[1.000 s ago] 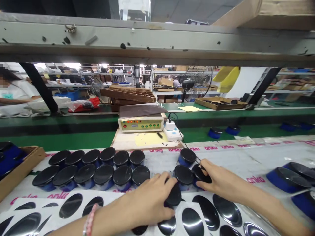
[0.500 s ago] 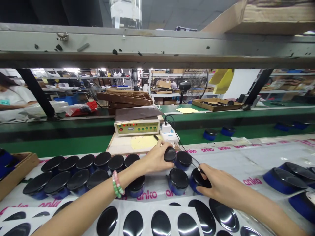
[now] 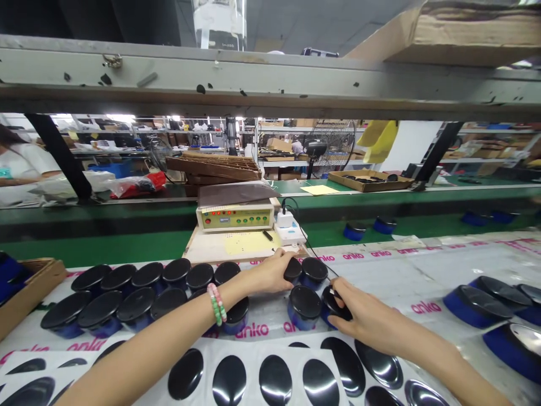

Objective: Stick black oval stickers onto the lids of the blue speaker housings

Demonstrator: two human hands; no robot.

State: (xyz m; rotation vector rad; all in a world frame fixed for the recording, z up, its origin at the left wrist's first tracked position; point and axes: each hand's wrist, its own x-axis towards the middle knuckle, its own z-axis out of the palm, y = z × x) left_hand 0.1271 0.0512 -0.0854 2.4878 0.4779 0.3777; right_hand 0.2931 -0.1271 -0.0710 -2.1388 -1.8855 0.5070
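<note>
Close together on the printed sheet sit several round blue pieces with glossy black tops. My left hand (image 3: 276, 272) has its fingers closed around the far left piece (image 3: 293, 269) of this group, and its thumb is on the near side. Around the front right piece (image 3: 329, 304) curl the fingers of my right hand (image 3: 350, 309), partly covering its top. Two more pieces, a back one (image 3: 314, 270) and a front one (image 3: 304, 304), stand between my hands. A bead bracelet (image 3: 217, 304) circles my left wrist.
Two rows of similar pieces (image 3: 136, 307) stand at left, some behind my left forearm. Sheets of black oval stickers (image 3: 275, 379) lie in front. Behind are a control box (image 3: 235, 219), a white plug adapter (image 3: 287, 225) with a cable, and a green belt (image 3: 329, 223). A shelf beam (image 3: 262, 73) crosses overhead.
My right hand and its piece have shifted left, closer to the neighbouring pieces. The piece in my left hand sits slightly lower, beside the back piece. The whole view has shifted a little.
</note>
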